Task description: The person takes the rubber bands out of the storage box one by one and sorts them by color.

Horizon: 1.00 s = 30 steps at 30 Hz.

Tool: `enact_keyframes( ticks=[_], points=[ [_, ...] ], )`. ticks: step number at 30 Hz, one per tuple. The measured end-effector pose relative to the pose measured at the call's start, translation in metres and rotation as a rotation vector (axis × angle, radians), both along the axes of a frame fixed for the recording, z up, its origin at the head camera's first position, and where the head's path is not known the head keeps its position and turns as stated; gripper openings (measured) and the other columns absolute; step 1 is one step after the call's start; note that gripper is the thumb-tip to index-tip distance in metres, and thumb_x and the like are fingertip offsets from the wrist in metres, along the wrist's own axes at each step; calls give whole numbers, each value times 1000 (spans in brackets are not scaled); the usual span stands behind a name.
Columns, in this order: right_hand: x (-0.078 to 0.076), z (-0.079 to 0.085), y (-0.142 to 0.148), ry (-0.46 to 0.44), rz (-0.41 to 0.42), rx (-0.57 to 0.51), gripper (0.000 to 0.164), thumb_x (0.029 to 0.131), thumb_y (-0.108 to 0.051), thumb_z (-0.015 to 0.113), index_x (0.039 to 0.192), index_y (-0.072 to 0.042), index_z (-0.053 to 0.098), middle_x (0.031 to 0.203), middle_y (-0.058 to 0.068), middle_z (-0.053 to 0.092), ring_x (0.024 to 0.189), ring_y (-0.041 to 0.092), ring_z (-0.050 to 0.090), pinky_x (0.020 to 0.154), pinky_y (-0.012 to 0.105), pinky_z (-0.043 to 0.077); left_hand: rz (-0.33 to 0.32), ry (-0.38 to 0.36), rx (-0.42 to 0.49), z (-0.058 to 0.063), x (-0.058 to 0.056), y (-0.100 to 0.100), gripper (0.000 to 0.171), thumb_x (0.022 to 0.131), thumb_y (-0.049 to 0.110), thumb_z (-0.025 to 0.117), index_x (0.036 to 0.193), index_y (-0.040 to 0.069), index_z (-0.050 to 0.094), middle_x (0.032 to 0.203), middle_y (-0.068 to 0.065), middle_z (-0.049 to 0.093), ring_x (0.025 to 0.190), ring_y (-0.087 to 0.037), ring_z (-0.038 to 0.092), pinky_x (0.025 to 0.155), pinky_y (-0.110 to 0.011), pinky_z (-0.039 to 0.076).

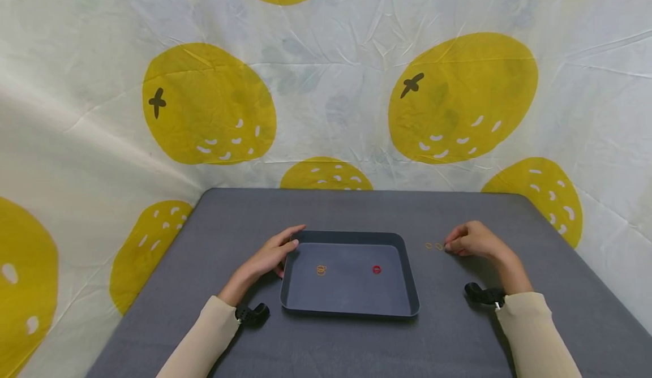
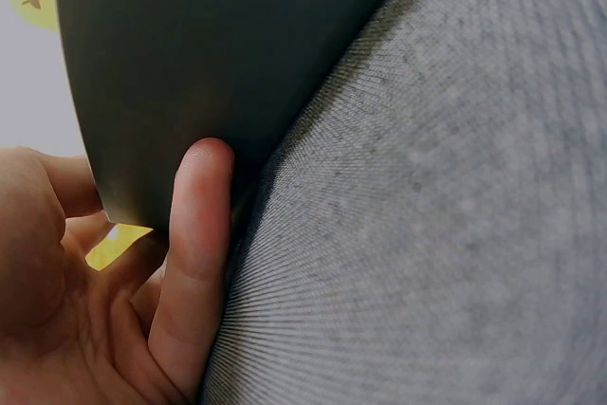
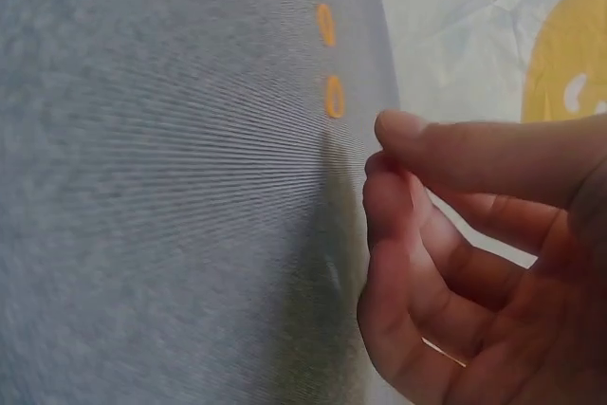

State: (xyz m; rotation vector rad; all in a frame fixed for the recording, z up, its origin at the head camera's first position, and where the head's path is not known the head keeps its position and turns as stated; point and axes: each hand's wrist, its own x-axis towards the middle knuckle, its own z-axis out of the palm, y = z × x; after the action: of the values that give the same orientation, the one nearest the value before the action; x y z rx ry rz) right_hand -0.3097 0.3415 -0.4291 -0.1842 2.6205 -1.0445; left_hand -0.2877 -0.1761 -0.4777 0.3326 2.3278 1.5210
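Two thin orange rings (image 1: 434, 246) lie flat on the table, just off the tray's right side, one beside the other with a small gap. Right hand (image 1: 471, 241) is next to the nearer one; fingers curled, thumb and forefinger tips drawn together. Cannot tell whether anything thin sits between those tips.

Dark grey tray (image 1: 350, 304): shallow, rectangular, rounded corners, long side across the view. Inside, left of middle, a small cluster of orange rings (image 1: 321, 270), overlapping; count uncertain. Right of middle, red rings (image 1: 376, 269), bunched so closely that their number is unclear.

Left hand (image 1: 267, 256) grips the tray's left side towards the far corner: thumb over the rim, forefinger reaching to the corner. In the left wrist view, one finger lies low against the outer wall, close to the tabletop.

Farther out: a black device at each wrist, cream sleeves (image 1: 206, 335) above them. Grey cloth-covered table (image 1: 351, 347) beneath. Behind and to the sides, a creased white sheet (image 1: 331, 95) printed with yellow fruit.
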Motion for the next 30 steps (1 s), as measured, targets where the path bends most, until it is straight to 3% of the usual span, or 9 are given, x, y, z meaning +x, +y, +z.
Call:
enact_keyframes(
  ticks=[10,20,26,30],
  points=[
    [1,12,-2,48,8,-46,29,96,-18,74,113,5,71,99,9,74,83,17,62,72,32,56,-16,14,5,-1,1,-2,52,112,32,47,162,30,36,84,-12,57,48,-16,53,47,-36,57],
    [8,31,-12,88,75,-207,37,97,-21,73,120,9,69,112,20,73,92,14,71,84,30,62,-15,17,1,-2,-1,-2,52,112,32,47,162,30,36,75,-9,55,50,-16,54,47,-36,57],
    [13,40,-22,101,97,-231,36,97,-23,74,119,5,71,109,11,75,94,22,73,85,32,62,-11,14,0,-2,-1,-1,52,111,32,48,162,31,36,69,-6,52,48,-17,53,47,-37,57],
    [15,43,-29,135,101,-253,34,97,-24,75,117,4,72,105,5,76,92,19,73,84,30,61,-17,16,-3,-3,-1,-1,52,111,32,48,162,30,36,70,-5,51,49,-16,53,48,-38,58]
  ],
)
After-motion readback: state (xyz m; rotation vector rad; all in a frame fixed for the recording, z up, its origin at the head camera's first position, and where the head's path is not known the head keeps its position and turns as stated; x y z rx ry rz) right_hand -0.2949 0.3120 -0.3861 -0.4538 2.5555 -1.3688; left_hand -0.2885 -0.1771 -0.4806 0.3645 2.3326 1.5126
